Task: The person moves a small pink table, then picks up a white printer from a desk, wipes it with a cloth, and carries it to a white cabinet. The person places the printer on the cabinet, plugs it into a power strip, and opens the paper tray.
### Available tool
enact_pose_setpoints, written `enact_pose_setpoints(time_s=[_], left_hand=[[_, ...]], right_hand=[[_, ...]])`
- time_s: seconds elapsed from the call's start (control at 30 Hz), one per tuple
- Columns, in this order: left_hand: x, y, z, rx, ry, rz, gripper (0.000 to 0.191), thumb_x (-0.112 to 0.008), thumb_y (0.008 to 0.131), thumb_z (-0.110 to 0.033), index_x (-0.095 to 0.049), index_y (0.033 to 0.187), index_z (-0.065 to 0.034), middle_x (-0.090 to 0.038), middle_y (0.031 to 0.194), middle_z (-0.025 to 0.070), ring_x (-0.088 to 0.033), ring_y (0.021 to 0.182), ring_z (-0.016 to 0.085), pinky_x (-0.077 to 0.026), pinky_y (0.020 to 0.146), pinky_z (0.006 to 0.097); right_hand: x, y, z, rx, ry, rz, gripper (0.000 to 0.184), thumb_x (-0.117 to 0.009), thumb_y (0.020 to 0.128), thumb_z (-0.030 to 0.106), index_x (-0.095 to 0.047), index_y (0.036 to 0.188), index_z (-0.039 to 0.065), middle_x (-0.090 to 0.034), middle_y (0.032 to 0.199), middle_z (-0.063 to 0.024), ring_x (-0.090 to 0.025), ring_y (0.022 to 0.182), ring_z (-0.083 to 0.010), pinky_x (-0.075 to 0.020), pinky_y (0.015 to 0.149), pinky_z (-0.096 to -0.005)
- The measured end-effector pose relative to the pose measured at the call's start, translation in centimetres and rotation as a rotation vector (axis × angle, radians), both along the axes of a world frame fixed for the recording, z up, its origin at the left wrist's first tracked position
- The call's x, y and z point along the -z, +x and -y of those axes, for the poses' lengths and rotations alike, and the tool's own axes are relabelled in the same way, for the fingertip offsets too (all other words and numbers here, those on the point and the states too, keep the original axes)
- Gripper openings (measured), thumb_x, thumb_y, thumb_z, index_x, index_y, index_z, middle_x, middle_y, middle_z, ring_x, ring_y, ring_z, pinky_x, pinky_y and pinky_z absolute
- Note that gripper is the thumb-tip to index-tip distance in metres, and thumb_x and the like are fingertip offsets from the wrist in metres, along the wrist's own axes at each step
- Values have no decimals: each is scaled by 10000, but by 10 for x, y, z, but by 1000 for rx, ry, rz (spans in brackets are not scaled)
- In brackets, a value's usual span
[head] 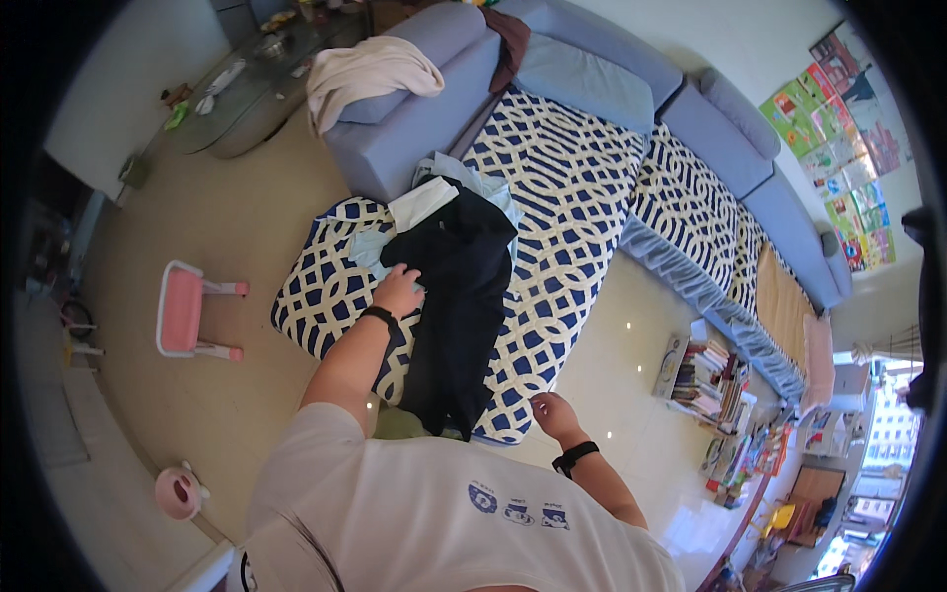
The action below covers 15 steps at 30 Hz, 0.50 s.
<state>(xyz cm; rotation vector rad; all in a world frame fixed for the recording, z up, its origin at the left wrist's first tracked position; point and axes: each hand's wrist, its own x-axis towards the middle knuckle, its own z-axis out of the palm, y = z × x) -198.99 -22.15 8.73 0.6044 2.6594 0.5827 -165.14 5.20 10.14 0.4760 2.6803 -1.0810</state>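
A black garment (459, 296) lies lengthwise over the blue-and-cream patterned cover (570, 200) of a sofa, its lower end close to my body. My left hand (399, 291) is at the garment's left edge, beside a light blue cloth (368, 250); whether its fingers grip any fabric cannot be told. A folded white cloth (423, 204) rests at the garment's upper end, with more pale blue fabric (492, 189) behind and partly under it. My right hand (556, 416) hangs near the cover's front edge, fingers curled, touching no cloth that shows.
A pink child's chair (181, 309) stands on the floor at left, a pink potty-like item (180, 492) below it. A beige blanket (373, 70) drapes the grey-blue sofa's arm. At right are crates of books (703, 377). A glass table (244, 96) is at upper left.
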Motion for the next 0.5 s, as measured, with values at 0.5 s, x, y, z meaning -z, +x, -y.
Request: enact_pose_setpoints(time_s=[0.5], left_hand=[[160, -199, -61, -69, -142, -85, 489, -615, 792, -280, -560, 1238, -84, -372, 1424, 147, -311, 1344, 279, -223, 1104, 485]], right_hand=[[25, -101, 80, 248, 11, 214, 146, -596, 812, 145, -645, 936, 86, -640, 905, -106, -629, 797, -272, -504, 710, -357]])
